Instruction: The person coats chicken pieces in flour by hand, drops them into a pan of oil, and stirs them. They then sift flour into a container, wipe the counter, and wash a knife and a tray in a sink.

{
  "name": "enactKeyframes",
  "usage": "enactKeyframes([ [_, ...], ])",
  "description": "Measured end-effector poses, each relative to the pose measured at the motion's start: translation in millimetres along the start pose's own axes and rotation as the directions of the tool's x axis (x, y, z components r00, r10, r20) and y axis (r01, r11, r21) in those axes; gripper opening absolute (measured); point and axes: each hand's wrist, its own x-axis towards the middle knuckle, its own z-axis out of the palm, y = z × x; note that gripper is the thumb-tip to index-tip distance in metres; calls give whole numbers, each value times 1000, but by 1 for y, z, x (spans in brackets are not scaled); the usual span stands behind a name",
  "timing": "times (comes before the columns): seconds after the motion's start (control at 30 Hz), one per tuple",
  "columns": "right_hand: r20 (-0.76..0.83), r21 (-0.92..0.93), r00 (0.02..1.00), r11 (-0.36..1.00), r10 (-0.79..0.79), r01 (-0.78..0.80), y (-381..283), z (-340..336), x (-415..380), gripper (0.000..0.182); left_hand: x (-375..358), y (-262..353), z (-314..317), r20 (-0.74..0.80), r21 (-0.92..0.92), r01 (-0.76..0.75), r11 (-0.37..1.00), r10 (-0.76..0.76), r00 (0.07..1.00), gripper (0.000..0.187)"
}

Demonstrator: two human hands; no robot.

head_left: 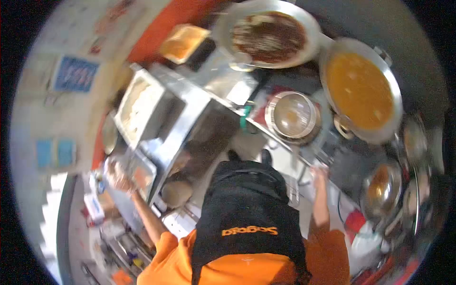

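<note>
My left hand (118, 176), in what looks like a clear glove, is raised at the left beside a metal tray (144, 175) on the steel counter. Motion smears its fingers, and I cannot make out anything in it. My right hand (319, 172) is low at the right, near the front edge of the cooking station. Its fingers are blurred too, and whether it touches the edge is unclear. A round metal pot (293, 116) stands beyond it, up and to the left. The black apron (251, 204) fills the lower middle.
Two large pans hold dark red food (268, 38) and orange stew (361, 90) at the back right. A deep tray of pale food (137, 111) and a smaller orange-filled container (184, 43) stand left. A metal bowl (381, 187) is at the far right.
</note>
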Motion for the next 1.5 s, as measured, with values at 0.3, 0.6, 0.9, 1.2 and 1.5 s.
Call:
enactKeyframes([
  [0.3, -130, 141, 991, 990, 23, -4, -6, 21, 17, 25, 15, -10, -7, 70, -280, 289, 915, -281, 957, 36],
  [0.6, -181, -139, 977, 986, -114, 90, -17, 27, 13, 22, 38, -48, 17, 147, 93, 195, 976, -207, 967, 27],
  [0.9, 327, -769, 920, 504, -216, 392, -36, 18, 14, 28, 75, -149, 80, 534, 61, -29, 998, -8, 845, 29],
  [1.2, 23, -158, 1000, 987, -10, 14, -49, 39, -19, 18, 76, -210, 123, 837, -51, 230, 972, -84, 541, 38],
  [1.5, -389, -189, 912, 959, 126, -213, -65, 83, -29, 22, 77, -192, 120, 836, -65, 306, 950, -116, 537, 36],
])
